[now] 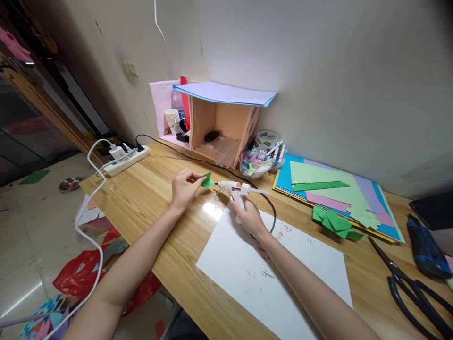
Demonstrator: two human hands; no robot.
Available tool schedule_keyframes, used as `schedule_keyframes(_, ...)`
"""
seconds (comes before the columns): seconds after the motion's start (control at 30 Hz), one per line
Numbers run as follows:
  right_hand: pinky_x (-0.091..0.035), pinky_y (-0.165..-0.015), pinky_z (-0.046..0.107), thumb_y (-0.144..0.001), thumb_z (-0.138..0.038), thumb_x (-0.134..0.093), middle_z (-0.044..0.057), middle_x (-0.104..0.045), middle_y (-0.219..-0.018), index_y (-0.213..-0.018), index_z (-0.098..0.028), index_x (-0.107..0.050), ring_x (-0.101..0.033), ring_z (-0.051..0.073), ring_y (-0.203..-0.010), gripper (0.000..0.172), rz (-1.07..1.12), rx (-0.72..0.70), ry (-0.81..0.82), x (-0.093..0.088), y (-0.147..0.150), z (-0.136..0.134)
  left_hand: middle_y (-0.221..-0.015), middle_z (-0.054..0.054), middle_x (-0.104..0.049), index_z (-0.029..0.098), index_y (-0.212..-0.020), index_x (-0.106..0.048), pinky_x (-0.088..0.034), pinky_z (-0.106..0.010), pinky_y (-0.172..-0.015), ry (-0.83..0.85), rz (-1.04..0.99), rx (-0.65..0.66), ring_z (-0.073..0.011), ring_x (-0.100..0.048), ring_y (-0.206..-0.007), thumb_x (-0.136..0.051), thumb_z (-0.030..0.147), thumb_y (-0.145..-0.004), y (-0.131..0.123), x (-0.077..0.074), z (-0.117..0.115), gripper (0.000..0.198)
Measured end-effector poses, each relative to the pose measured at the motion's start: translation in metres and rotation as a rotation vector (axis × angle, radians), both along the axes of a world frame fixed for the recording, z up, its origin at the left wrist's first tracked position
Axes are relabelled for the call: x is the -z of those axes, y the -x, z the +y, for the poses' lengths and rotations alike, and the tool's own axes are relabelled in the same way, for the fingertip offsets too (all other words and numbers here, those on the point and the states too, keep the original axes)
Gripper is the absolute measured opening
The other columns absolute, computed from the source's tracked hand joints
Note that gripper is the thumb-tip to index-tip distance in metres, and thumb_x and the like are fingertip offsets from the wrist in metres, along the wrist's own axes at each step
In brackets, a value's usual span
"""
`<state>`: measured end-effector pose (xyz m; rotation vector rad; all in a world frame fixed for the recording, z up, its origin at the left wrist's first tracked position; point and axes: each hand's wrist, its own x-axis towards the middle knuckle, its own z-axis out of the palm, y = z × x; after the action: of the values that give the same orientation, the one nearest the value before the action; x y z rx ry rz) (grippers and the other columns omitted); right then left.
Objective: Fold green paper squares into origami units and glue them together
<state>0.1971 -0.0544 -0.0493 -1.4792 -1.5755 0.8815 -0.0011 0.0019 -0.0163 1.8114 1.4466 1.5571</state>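
Observation:
Between the fingertips of my left hand (186, 189) is a small folded piece of green paper (207, 179), held up above the wooden table. My right hand (249, 218) is wrapped around the handle of a white hot glue gun (235, 188). Its nozzle points left at the green paper, with a small gap between them. A glue stick (260, 191) pokes out of the gun's back end. Under my right hand and forearm lies a white sheet (226, 255) with coloured marks. Folded green paper pieces (334, 223) lie in a cluster to the right.
A power strip (127, 161) with plugged-in cords sits at the table's left edge. Behind my hands stand an open box shelf (244, 137) and a tub of markers and scraps (256, 163). Coloured paper sheets (283, 177), black scissors (399, 274) and a blue-black tool (426, 248) lie right.

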Motion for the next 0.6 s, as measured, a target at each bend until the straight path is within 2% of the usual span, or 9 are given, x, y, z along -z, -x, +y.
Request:
schedule_keyframes(0.17, -0.041, -0.070, 0.029, -0.079, -0.046, -0.048, 0.006, -0.065, -0.088, -0.093, -0.014, -0.060, -0.056, 0.020, -0.076, 0.037, 0.131, 0.017, -0.022, 0.002, -0.001, 0.013, -0.069, -0.002, -0.062, 0.014, -0.074, -0.063, -0.045, -0.023, -0.060, 0.160, -0.229, -0.028, -0.0123, -0.058, -0.062, -0.067, 0.035, -0.066, 0.007, -0.001, 0.008, 0.023)
schedule_keyframes(0.3, -0.041, -0.074, 0.029, -0.082, -0.041, -0.045, 0.005, -0.064, -0.090, -0.093, -0.016, -0.061, -0.056, 0.019, -0.081, 0.031, 0.123, -0.077, -0.102, -0.002, 0.010, 0.043, -0.065, 0.000, -0.061, 0.014, -0.072, -0.062, -0.046, -0.022, -0.060, 0.357, -0.553, 0.101, -0.0100, -0.057, -0.058, -0.070, 0.035, -0.060, 0.012, -0.005, 0.013, 0.025)
schedule_keyframes(0.4, -0.040, -0.072, 0.028, -0.083, -0.036, -0.044, 0.004, -0.063, -0.087, -0.090, -0.017, -0.060, -0.056, 0.019, -0.079, 0.026, 0.009, -0.136, -0.198, -0.001, 0.025, 0.068, -0.062, 0.001, -0.060, 0.014, -0.069, -0.062, -0.046, -0.021, -0.060, 0.419, -0.649, 0.152, -0.0084, -0.056, -0.055, -0.070, 0.034, -0.059, 0.011, -0.007, 0.012, 0.024)
schedule_keyframes(0.47, -0.039, -0.074, 0.029, -0.081, -0.031, -0.048, 0.006, -0.062, -0.086, -0.084, -0.016, -0.059, -0.054, 0.020, -0.079, 0.019, -0.168, -0.171, -0.265, 0.001, 0.034, 0.080, -0.064, 0.001, -0.061, 0.014, -0.069, -0.063, -0.047, -0.021, -0.061, 0.419, -0.662, 0.185, -0.0080, -0.056, -0.055, -0.070, 0.034, -0.060, 0.009, -0.008, 0.009, 0.023)
schedule_keyframes(0.6, -0.037, -0.076, 0.031, -0.082, -0.032, -0.049, 0.008, -0.061, -0.087, -0.089, -0.015, -0.057, -0.050, 0.021, -0.083, 0.020, -0.387, -0.174, -0.275, 0.002, 0.035, 0.079, -0.066, 0.002, -0.061, 0.015, -0.069, -0.064, -0.047, -0.018, -0.060, 0.419, -0.725, 0.327, -0.0066, -0.055, -0.056, -0.071, 0.031, -0.061, 0.004, -0.011, 0.003, 0.020)
